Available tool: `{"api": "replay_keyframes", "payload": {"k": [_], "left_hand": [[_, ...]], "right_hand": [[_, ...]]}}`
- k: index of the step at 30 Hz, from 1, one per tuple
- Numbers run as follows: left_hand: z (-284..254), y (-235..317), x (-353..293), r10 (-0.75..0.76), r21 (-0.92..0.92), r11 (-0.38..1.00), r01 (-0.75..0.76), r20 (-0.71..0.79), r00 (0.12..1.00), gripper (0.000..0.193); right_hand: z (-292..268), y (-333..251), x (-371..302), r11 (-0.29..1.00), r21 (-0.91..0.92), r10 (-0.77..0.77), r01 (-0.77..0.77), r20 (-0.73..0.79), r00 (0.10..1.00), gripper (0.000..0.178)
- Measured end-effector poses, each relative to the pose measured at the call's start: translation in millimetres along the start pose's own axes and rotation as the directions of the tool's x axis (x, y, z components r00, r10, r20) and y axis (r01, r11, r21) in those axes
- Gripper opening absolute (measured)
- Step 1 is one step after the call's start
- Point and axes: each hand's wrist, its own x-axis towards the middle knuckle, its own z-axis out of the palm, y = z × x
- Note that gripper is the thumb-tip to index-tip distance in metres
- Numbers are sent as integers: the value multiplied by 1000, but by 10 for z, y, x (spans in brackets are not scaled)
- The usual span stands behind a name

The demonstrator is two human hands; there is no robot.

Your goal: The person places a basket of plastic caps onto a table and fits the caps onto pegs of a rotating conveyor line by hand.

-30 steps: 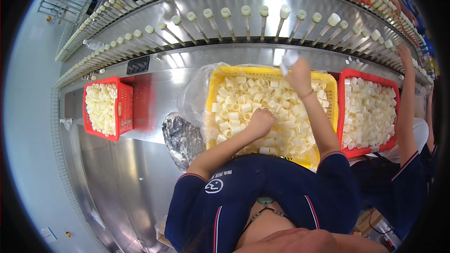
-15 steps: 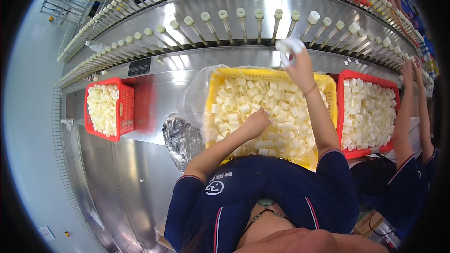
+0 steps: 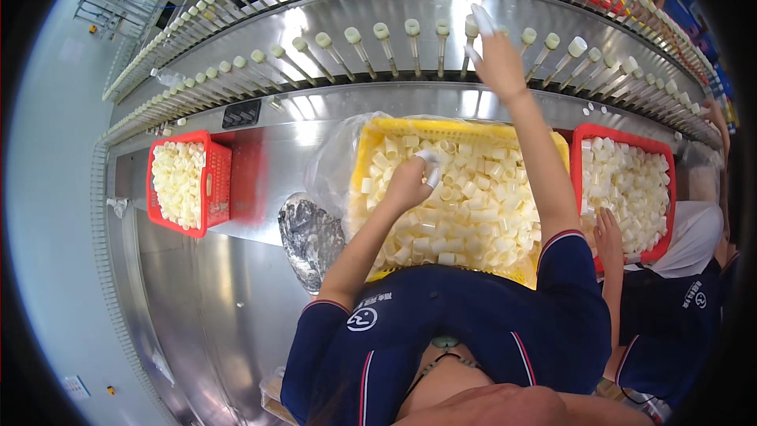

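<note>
My left hand point(image 3: 408, 181) is over the left part of a yellow basket point(image 3: 564, 159) heaped with short cream plastic sleeves point(image 3: 473, 209). White finger covers sit on its thumb and forefinger, which are curved and apart, with sleeves just beside them. Farther off, my right hand point(image 3: 498, 59) reaches up to a row of upright metal rods, its covered thumb and forefinger spread. A pale sleeve point(image 3: 471, 27) tops the rod right beside these fingers. Whether they touch it is hard to see.
Red baskets of similar sleeves stand left point(image 3: 206, 189) and right point(image 3: 579, 189). A co-worker's hand point(image 3: 607, 237) is at the right basket. A wrapped dark bundle point(image 3: 309, 241) lies by the yellow basket. A black tray point(image 3: 241, 113) is near the rods; a second rod row runs behind.
My right hand has moved away from me, up to the rods. My left hand has shifted left and slightly farther off. The co-worker's hand has come from the rods to the right basket.
</note>
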Motion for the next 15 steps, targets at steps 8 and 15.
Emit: {"api": "replay_keyframes", "payload": {"k": [8, 15], "left_hand": [[-187, -66, 265, 249, 124, 965, -231, -147, 957, 23], [-717, 478, 1178, 170, 138, 984, -110, -573, 802, 22]], "right_hand": [[571, 74, -2348, 985, 63, 85, -158, 620, 780, 34], [699, 35, -2428, 992, -113, 127, -65, 732, 670, 21]]}}
